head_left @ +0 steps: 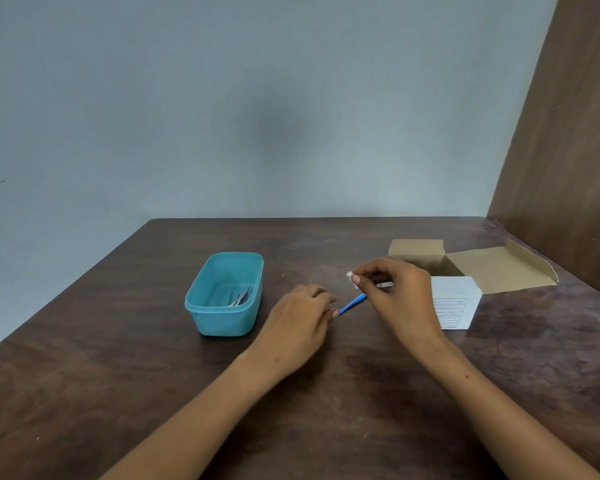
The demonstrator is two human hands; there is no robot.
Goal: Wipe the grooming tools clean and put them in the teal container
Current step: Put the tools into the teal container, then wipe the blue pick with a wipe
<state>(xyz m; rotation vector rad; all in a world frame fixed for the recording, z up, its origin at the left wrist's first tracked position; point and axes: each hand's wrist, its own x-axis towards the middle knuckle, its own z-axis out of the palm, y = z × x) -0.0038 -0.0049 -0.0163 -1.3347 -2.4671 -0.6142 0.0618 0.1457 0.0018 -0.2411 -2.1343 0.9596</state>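
A dark brown wood grain, with paler worn patches, is shown on the table (118, 341). The container (224, 294) is coloured teal all over, and silver-grey metal tools (240, 296) are seen inside it. A bright blue handle is seen on the thin tool (353, 303) between the hands. A small white piece (351, 278) is pinched in the right hand (395, 296). The open cardboard box (492, 268) is plain light brown inside, while its outer face is white and printed with fine dark lines of text. The wall (222, 98) is painted pale grey-blue, and the panel (568, 150) at the right is brown.
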